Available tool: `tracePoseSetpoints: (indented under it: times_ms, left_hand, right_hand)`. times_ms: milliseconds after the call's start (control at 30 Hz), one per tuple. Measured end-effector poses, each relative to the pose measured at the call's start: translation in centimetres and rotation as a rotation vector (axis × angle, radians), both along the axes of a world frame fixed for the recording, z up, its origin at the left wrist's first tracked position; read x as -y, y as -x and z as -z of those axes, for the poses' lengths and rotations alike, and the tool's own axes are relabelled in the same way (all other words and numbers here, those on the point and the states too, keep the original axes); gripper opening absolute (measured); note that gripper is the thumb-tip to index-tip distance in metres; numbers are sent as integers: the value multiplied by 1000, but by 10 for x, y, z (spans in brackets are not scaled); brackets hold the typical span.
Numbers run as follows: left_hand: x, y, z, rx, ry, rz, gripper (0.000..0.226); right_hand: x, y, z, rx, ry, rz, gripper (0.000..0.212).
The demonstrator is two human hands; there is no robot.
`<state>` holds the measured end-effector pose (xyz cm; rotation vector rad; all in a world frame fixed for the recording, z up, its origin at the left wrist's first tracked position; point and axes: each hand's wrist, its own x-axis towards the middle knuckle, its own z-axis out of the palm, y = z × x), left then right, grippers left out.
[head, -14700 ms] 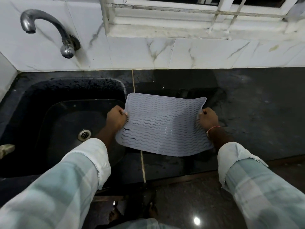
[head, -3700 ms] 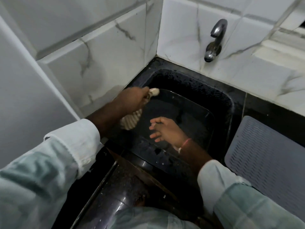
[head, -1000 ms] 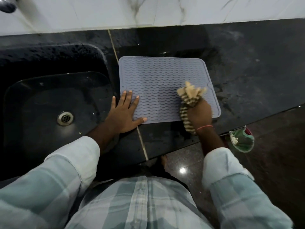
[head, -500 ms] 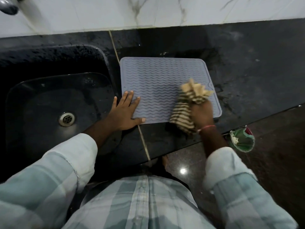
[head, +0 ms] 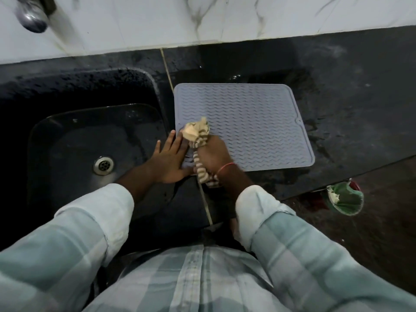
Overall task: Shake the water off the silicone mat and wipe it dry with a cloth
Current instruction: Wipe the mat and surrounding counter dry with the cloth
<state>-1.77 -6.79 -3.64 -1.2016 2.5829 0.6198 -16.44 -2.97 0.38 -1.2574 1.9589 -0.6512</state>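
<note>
- Silicone mat lies flat on the dark desk, just right of the sink, its near-left corner under both hands.
- Cloth, striped and bunched, sits on that near-left part of the mat; the right hand has its grip closed round the bunch, a tail hanging off the near edge.
- Left hand is spread flat with open fingers, grasping nothing, pressing the mat's left edge and the desk beside it.
- Risk: the two hands are touching or nearly so, and a stroke pushed further left could run the cloth over the left fingers and leave that corner unwiped.
- Risk: the desk around the mat looks wet, so the dangling tail could pick up water and smear it back on; the wavy ridges may also hold droplets that a bunched cloth skips.
- Risk: if the left palm lifts, the soft mat may slide or buckle toward the sink.
- Against half a second ago, the cloth has crossed from the mat's right side to its left; the left hand remains planted.
</note>
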Motion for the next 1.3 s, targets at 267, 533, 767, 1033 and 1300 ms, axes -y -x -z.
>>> tracePoseSetpoints:
  times_ms: [267, 533, 767, 1033, 1300]
  left_hand:
    - [4, 10, 0, -254, 85, -154, 72]
    - [-1, 17, 14, -171, 199, -40, 98]
    - [2, 16, 14, -142, 126, -95, 105]
    - [-12, 43, 12, -187, 201, -235, 80]
    - [-11, 39, 21, -263, 298, -201, 82]
  right_hand:
    - [-31, 152, -50, -243, 95, 454, 44]
    - [4, 14, 7, -495, -71, -8, 33]
    - [15, 53, -24, 225, 51, 73, 30]
    - [12, 145, -14, -443, -55, 124, 44]
    - [41, -1, 6, -229, 22, -148, 30]
